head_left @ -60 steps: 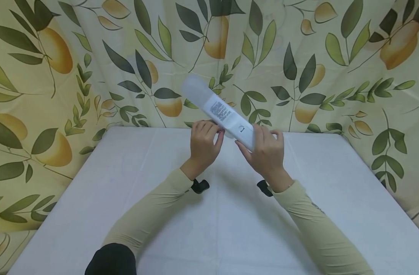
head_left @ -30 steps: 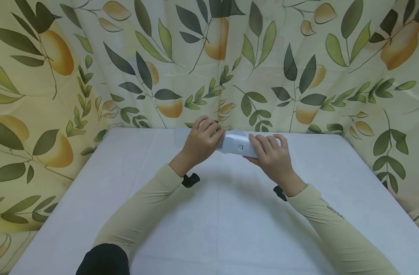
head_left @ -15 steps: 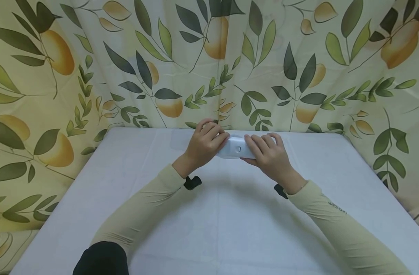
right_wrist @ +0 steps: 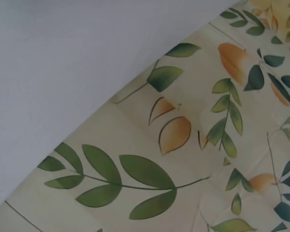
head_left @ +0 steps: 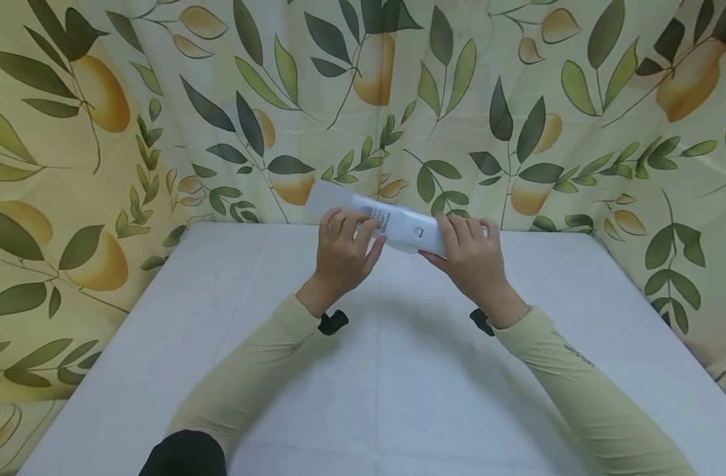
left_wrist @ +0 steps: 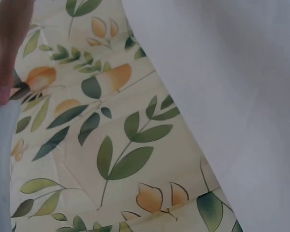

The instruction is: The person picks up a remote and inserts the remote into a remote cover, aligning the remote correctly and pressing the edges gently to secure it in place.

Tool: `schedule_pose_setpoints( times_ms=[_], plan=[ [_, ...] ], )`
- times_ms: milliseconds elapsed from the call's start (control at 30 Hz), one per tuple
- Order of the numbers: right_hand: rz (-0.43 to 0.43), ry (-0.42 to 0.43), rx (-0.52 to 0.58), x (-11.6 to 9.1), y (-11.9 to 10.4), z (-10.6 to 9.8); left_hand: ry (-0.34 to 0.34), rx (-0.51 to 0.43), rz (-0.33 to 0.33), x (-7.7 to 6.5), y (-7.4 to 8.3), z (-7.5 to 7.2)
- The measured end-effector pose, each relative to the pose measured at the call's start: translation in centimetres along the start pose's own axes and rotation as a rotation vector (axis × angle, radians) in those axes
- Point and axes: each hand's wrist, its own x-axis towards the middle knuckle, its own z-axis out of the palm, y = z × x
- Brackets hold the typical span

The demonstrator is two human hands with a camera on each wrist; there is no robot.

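Observation:
A long, narrow white packet with a clear, see-through left end is held above the back of the table. A block of small dark print and a small dark mark show on its face. It slopes down to the right. My right hand grips the right end, fingers over the top and thumb below. My left hand holds the packet left of its middle, fingers bent over its face, thumb at the lower edge. In the left wrist view, a thumb of the right hand lies on the packet. Neither hand shows in the right wrist view.
A white-covered table lies under the hands. Behind it hangs a curtain with leaves and orange fruit. Both forearms wear pale sleeves, with a black wrist device on the left and another on the right.
Since half a second ago the packet's left end has risen and tilted up. The left hand's fingers have spread from its thumb, uncovering more of the print. The right hand keeps its grip.

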Motion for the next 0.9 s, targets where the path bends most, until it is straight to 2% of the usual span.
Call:
schedule_pose_setpoints(
  times_ms=[67,167,267,333,533,900],
  plan=[
    [0.041,0.001,-0.001,0.3,0.0,-0.1,0.004,0.017,-0.017,-0.2,0.0,0.1],
    [0.090,0.019,0.014,0.8,-0.2,-0.2,-0.039,0.040,-0.035,-0.3,0.2,0.3],
    [0.109,0.018,0.031,1.2,-0.6,-0.2,-0.081,0.062,-0.065,0.0,0.4,0.5],
    [0.111,0.007,0.037,1.4,-0.9,-0.3,-0.081,0.074,-0.099,0.2,0.5,0.7],
    [0.108,-0.011,0.055,1.6,-1.5,-0.2,-0.022,0.047,-0.178,0.8,0.4,1.0],
    [0.179,0.031,0.049,2.2,-2.3,-0.5,0.114,-0.085,-0.173,1.3,1.0,1.5]
  ],
)
